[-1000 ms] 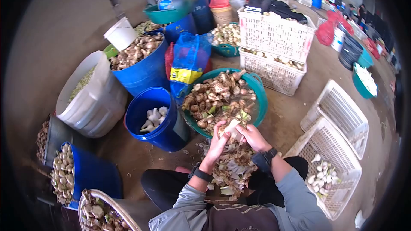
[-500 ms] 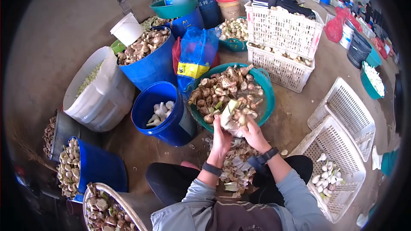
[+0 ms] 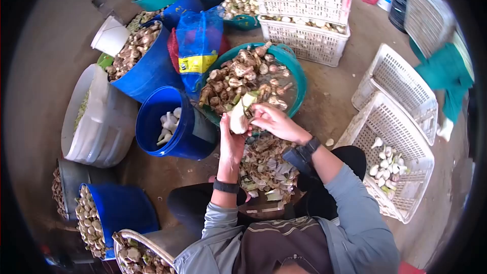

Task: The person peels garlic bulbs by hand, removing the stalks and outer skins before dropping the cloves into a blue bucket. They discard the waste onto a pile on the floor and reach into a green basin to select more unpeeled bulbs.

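Observation:
A pale garlic bulb (image 3: 238, 116) with a thick green-white stem is held upright in front of me. My left hand (image 3: 232, 142) is closed around its lower left side. From the right, my right hand (image 3: 278, 123) has its fingers pinched against the bulb's side; whether loose skin is between the fingertips cannot be made out. Just beyond both hands stands a green basin (image 3: 299, 82) of unpeeled, soil-brown garlic (image 3: 236, 73) with some water. Below the hands, a heap of garlic skins (image 3: 269, 165) lies between my knees.
At the left, a blue bucket (image 3: 195, 134) holds white bulbs. White crates (image 3: 413, 182) stand at the right, one with cleaned garlic (image 3: 388, 165). Stacked crates (image 3: 304, 43) are behind the basin. A person in green trousers (image 3: 449, 78) carries a white crate (image 3: 428, 18) at the far right.
The garlic bulb has been turned more upright, and my right hand has shifted to its upper right side. My view has tilted down. A person with a crate has come in at the right.

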A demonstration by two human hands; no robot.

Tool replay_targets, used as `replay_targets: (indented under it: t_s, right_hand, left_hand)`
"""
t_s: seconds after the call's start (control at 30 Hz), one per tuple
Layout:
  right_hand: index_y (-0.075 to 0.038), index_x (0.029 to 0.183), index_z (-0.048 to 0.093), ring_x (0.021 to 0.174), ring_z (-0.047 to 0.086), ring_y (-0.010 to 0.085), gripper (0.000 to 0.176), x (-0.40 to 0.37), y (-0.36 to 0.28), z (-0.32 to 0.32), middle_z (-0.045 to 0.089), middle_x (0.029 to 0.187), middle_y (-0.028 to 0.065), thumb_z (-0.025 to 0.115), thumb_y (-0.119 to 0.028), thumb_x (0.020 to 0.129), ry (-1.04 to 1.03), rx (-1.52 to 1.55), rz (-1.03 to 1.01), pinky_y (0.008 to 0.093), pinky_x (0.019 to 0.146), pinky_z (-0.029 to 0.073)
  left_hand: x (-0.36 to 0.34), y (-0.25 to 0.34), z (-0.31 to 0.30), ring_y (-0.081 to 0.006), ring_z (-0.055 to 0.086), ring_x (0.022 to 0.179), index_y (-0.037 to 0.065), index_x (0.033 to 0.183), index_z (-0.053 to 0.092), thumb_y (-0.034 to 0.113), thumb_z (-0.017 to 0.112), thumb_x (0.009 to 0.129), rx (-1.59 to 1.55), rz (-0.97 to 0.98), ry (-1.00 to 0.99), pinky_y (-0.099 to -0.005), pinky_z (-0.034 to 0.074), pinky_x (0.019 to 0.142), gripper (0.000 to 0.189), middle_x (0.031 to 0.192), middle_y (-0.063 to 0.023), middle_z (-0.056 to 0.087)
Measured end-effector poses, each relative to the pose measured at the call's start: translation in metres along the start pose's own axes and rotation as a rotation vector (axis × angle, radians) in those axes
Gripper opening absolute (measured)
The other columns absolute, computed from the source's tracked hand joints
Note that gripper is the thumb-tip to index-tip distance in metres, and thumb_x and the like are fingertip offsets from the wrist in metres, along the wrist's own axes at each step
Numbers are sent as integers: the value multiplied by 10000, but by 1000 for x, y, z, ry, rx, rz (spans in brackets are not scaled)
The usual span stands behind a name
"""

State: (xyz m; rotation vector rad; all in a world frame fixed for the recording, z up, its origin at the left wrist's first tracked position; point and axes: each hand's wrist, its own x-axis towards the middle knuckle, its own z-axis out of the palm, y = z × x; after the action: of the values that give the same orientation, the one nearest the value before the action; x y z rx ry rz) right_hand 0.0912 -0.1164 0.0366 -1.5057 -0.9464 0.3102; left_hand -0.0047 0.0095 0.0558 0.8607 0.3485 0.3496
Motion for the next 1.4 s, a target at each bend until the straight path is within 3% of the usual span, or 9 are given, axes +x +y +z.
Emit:
replay_targets:
  t_s: [0.17, 0.7, 0.87, 0.9, 0.97, 1.03, 1.17, 1.23, 1.4]
  right_hand:
    - [19, 984, 518, 631, 548, 67, 115, -1, -9, -2, 573, 774, 21, 493, -68, 914, -65, 526, 287, 225, 510, 457]
    - [12, 923, 567, 586, 564, 141, 151, -11, 12, -11, 568, 651, 68, 530, -114, 848, 93, -30, -6, 264, 512, 455]
    - [3, 873, 566, 532, 515, 68, 136, -11, 5, -13, 560, 678, 7, 479, -102, 873, 140, 432, 411, 214, 447, 408]
    - [-2, 906, 559, 549, 514, 66, 133, -12, -8, -17, 568, 708, 8, 481, -105, 880, 41, 477, 429, 214, 476, 407]
    - [-4, 903, 557, 548, 520, 78, 138, -14, -13, -17, 560, 693, 18, 464, -104, 888, 72, 520, 392, 222, 480, 409]
    - [-5, 900, 550, 536, 521, 94, 130, -18, -13, -16, 542, 673, 26, 446, -84, 891, 0, 859, 384, 240, 484, 414]
    - [1, 921, 545, 642, 535, 98, 111, -13, 2, -16, 498, 649, -17, 476, -80, 890, 72, 409, 138, 231, 553, 424]
    - [7, 936, 545, 657, 528, 92, 138, -12, 32, -2, 531, 674, -2, 471, -98, 885, 253, 130, -44, 230, 579, 425]
    - [-12, 891, 529, 694, 579, 154, 174, -13, -4, -22, 568, 778, 72, 415, -143, 892, 225, 868, 639, 301, 611, 491]
  left_hand:
    - [1, -29, 9, -160, 531, 695, 68, 1070, 550, 531, 363, 891, -89, -108, -81, -290, 417, 606, 530, 861, -42, 590]
    - [-7, -32, 0, -188, 581, 777, 81, 1163, 505, 673, 272, 855, 108, -344, -193, -300, 473, 585, 707, 953, -61, 589]
    - [-16, -47, 10, -212, 430, 1121, 79, 1372, 166, 128, 685, 794, 719, 495, -52, -324, 379, 938, 778, 1233, -178, 390]
    - [-13, -46, 0, -211, 486, 1037, 60, 1360, 186, 252, 641, 830, 1000, 643, -41, -321, 442, 849, 725, 1224, -158, 389]
    - [-6, -36, 5, -206, 551, 901, 37, 1300, 298, 443, 519, 862, 704, 533, -61, -316, 487, 696, 637, 1146, -152, 476]
    - [-3, -21, 13, -226, 592, 715, 26, 1142, 486, 663, 230, 841, 5, -95, -270, -312, 466, 538, 750, 926, -139, 602]
    - [0, -25, 1, -217, 597, 710, 56, 1182, 462, 692, 164, 853, 170, -234, -180, -297, 479, 493, 775, 950, -116, 597]
    - [-6, -36, -1, -163, 596, 714, 75, 1203, 381, 522, 429, 899, 371, 15, -13, -216, 470, 489, 543, 928, -96, 587]
    - [-8, -38, -21, -153, 545, 941, 57, 1224, 352, 286, 644, 839, 333, -3, -264, -254, 504, 662, 535, 1089, -88, 493]
